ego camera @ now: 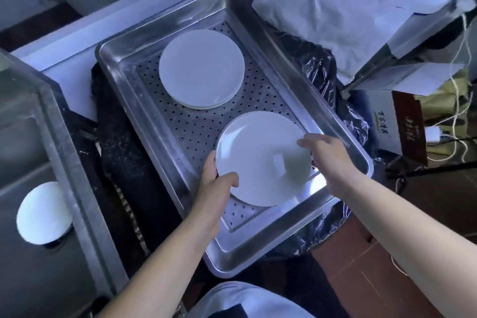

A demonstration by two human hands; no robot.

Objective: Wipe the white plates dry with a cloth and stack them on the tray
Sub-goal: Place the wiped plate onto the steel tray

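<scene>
Both my hands hold one white plate (260, 160) over the near end of the perforated steel tray (144, 121): my left hand (215, 183) pinches its near-left rim, thumb on top, and my right hand (322, 152) curls round the right rim. A short stack of plates (201, 68) sits at the tray's far end, well apart, and another plate (42, 213) lies in the sink (82, 204) to my left.

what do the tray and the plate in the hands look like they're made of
Tray: apparently stainless steel, judging by its bright mirror-like walls and punched floor. Held plate: probably glazed ceramic, smooth glossy white with soft reflections; melamine can't be ruled out.
</scene>
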